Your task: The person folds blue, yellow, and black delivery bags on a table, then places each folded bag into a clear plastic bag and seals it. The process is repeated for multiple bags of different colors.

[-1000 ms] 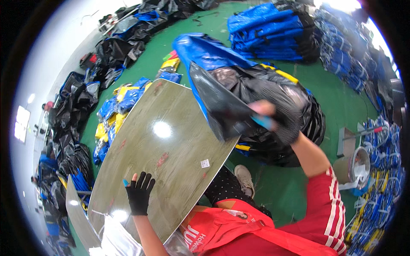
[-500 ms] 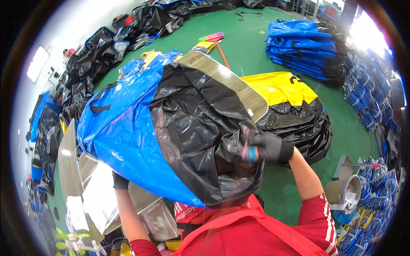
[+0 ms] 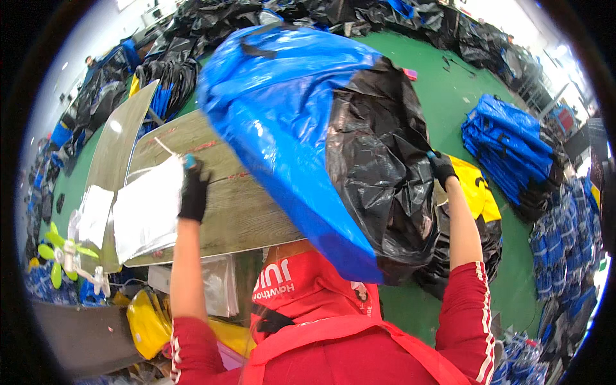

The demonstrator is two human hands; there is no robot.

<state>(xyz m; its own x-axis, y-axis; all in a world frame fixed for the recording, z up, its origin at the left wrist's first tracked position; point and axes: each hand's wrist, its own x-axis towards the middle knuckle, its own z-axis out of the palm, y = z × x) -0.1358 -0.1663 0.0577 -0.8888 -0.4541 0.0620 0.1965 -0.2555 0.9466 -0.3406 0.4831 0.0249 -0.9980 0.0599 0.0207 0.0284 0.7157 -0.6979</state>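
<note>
Head view, my own two hands; both wear dark gloves with blue at the thumb. My right hand (image 3: 443, 168) is closed on the right edge of the black part of the blue-and-black bag (image 3: 289, 115), gripping a gathered fold of it; the bag hangs slantwise in front of me, blue portion up and to the left, its lower corner near my red apron (image 3: 321, 295); it covers the right side of the wood-grain tabletop (image 3: 237, 218).

My left hand (image 3: 194, 196) is loosely open, thumb parted from the fingers, nothing seen in its grasp; it is just beside the stack of white sheets (image 3: 147, 205), over the tabletop; whether it touches either, I cannot tell.

Surroundings: a yellow-and-black bag (image 3: 478, 196) beyond my right wrist; a pile of folded blue bags (image 3: 510, 147) farther right on the green floor (image 3: 443, 96); a small green-bladed fan (image 3: 64, 255) at lower left.
</note>
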